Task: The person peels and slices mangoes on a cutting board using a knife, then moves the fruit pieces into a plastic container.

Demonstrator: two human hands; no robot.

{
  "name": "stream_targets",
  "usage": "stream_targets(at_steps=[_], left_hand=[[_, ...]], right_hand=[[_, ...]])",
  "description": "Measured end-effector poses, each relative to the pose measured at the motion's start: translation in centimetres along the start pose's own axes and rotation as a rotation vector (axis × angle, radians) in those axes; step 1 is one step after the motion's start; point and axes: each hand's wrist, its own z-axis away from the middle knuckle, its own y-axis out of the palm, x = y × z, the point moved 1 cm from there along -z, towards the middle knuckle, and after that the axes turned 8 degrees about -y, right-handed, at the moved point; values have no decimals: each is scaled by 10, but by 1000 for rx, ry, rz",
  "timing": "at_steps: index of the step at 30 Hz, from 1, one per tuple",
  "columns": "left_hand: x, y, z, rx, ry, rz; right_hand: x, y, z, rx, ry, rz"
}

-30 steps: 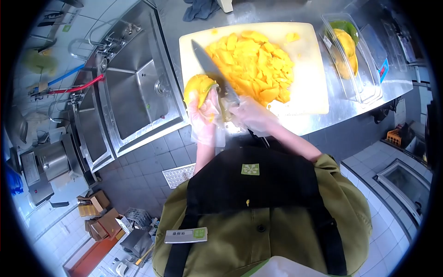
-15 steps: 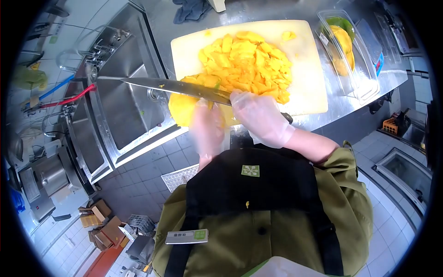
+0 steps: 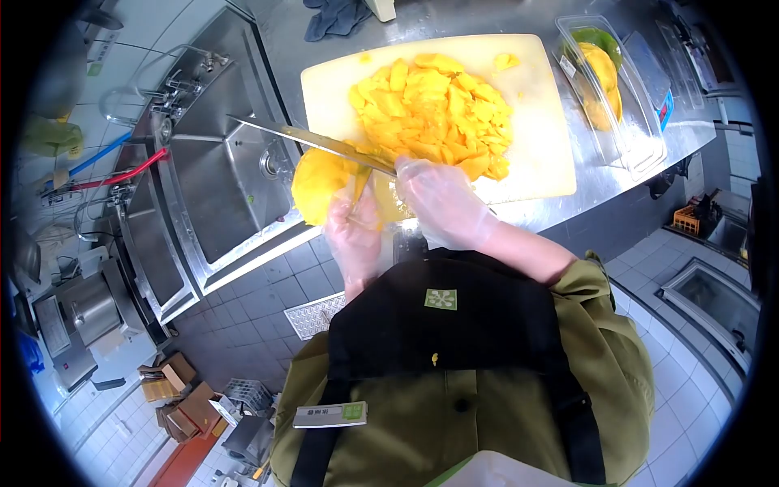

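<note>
My right hand [image 3: 442,199], in a clear plastic glove, is wrapped round the handle end of a long knife [image 3: 304,138] whose blade points left toward the sink. Below the blade, my gloved left hand [image 3: 355,231] pinches a thin strip of yellow peel [image 3: 359,191] that reaches up to the blade. A large yellow piece of fruit [image 3: 315,188] lies beside my left fingers at the board's lower left corner. Many cut yellow chunks [image 3: 434,109] are heaped on the white cutting board [image 3: 540,146].
A clear plastic container [image 3: 629,142] with yellow fruit stands right of the board on the steel counter [image 3: 454,18]. To the left is a steel sink [image 3: 215,191]. A dark cloth [image 3: 337,18] lies behind the board.
My left hand has moved slightly down, and the peel strip now shows in its fingers. The knife and my right hand have shifted slightly left, with the blade tilted more steeply.
</note>
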Motion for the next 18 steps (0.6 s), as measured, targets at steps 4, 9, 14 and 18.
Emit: stream_targets(at_steps=[4, 9, 14, 18], left_hand=[[-9, -10, 7, 95, -172, 361], [-20, -19, 1, 11, 36, -64], [-22, -32, -7, -5, -2, 16], [-31, -50, -17, -56, 19, 203]], right_hand=[[-9, 16, 6, 49, -26, -45], [-22, 18, 9, 262, 152, -238], [-2, -10, 11, 181, 265, -337], [-17, 49, 20, 231, 378, -483]])
